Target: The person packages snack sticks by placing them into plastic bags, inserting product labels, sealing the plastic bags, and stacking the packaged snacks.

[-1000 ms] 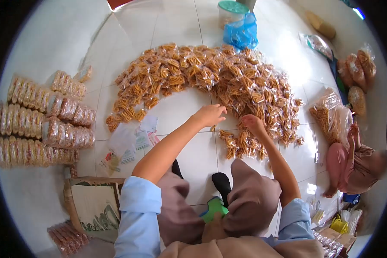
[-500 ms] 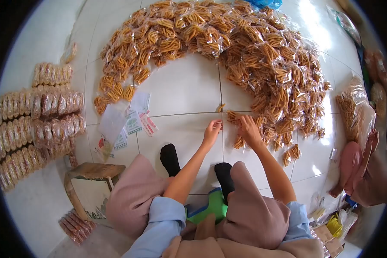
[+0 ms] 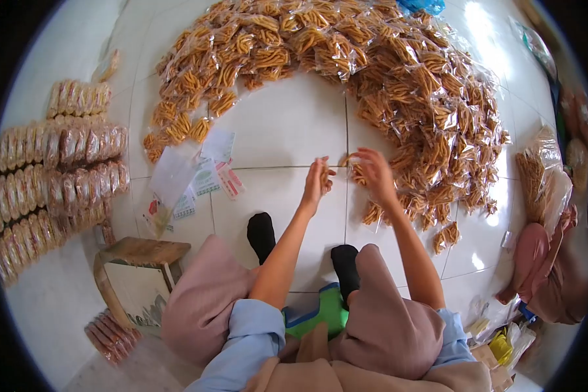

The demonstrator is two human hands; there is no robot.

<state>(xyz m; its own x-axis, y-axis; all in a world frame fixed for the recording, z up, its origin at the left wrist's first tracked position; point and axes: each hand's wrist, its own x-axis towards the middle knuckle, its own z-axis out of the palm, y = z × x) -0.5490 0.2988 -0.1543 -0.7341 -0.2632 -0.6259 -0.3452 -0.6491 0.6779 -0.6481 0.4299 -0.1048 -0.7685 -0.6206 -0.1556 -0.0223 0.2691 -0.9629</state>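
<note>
My left hand (image 3: 315,188) is raised over the floor tiles, its fingers closed around a small clear packet of brown snack sticks (image 3: 325,175), mostly covered by the fingers. To its right, my right hand (image 3: 377,178) has its fingers apart, slightly blurred, with nothing visible in them. It hovers beside the inner right edge of a big curved heap of bagged snack sticks (image 3: 431,117). A loose snack stick (image 3: 344,159) lies on the tiles between the two hands.
Paper labels (image 3: 206,178) and a clear plastic sheet (image 3: 174,172) lie on the left. Stacked snack packs (image 3: 85,153) stand along the left wall, near a wooden box (image 3: 137,277). One packet (image 3: 446,238) lies apart. A large snack bag (image 3: 541,176) and another person's leg (image 3: 532,255) are at right.
My left hand has risen slightly and a packet now shows in its fingers. My right hand has drawn off the heap's edge and its fingers have spread. The view has shifted a little.
</note>
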